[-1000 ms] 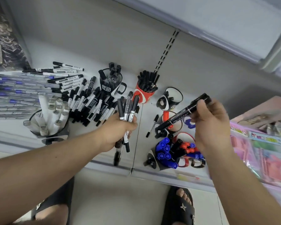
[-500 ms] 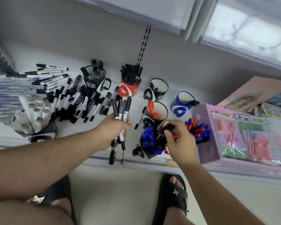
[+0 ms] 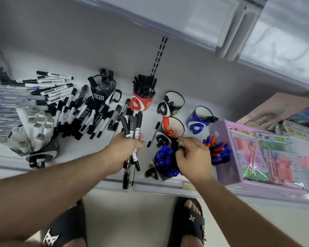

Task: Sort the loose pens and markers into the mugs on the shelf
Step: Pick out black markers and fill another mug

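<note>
Lowered since a second ago, a black marker [image 3: 176, 146] is pinched by the right hand [image 3: 193, 157] into the front mug [image 3: 165, 162] (blue-capped); beside it, a bundle of pens [image 3: 132, 138] is gripped by the left hand [image 3: 122, 151]. Release seems next.

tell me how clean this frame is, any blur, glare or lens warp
Head view: wide-angle warp bends the shelf edge and splays both forearms; light is soft and even, with no hard shadows; pale glare washes the window top right; the pens at far left smear, while the left hand, right hand and red mug stay fairly sharp.
</note>
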Motion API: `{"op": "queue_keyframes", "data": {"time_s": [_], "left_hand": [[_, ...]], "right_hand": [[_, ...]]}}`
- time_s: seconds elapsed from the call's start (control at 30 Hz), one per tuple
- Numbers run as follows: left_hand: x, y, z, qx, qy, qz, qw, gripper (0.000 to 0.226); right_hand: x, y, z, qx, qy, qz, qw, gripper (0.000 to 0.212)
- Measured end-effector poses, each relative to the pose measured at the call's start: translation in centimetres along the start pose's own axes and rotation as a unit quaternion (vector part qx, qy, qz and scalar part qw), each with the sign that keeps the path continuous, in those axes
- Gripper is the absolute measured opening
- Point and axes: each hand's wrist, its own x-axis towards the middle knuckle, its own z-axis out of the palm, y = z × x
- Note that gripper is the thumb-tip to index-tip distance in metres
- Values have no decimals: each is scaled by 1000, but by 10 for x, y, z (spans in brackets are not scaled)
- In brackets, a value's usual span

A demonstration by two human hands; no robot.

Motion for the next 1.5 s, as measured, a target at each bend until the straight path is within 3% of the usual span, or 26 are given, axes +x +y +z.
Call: {"op": "queue_keyframes", "data": {"time_s": [0.17,0.3,0.37,0.47,0.6,0.7,0.77,0.87,0.97,1.07,1.2,1.3,1.5], "left_hand": [[1,-1,-7,2,1,2,1000,18],[2,2,-12,-13,2,6,1000,20],[3,1,-14,-17,6,7,1000,20],[4,1,-17,-19,10,5,1000,20],[3,-1,-21,-15,9,0,1000,20],[0,-3,-19,-11,11,-2,1000,20],[-1,-3,-18,-10,8,-3,1000,20],[-1,-3,-19,-6,4,-2,1000,20],[1,-2,-17,-1,4,2,1000,20],[3,-2,-11,19,1,16,1000,20],[0,-4,-4,33,-17,19,999,19],[0,-2,-4,39,-19,23,999,20],[0,-5,-2,52,-23,14,998,19]], "right_hand": [[82,-13,3,-17,-227,80,971,65],[122,-10,22,-149,-405,22,902,108],[129,0,33,-199,-436,-26,877,116],[131,16,42,-204,-407,-60,889,104],[118,21,39,-163,-347,-118,916,40],[108,20,36,-160,-319,-112,927,14],[109,23,27,-134,-245,-73,957,15],[106,27,-14,0,-61,51,997,20],[85,28,-60,207,35,172,963,11],[53,24,-88,350,16,226,909,15],[27,22,-104,400,-29,235,885,21],[20,21,-115,369,-42,220,902,20],[-4,10,-111,143,-105,116,977,29]]}}
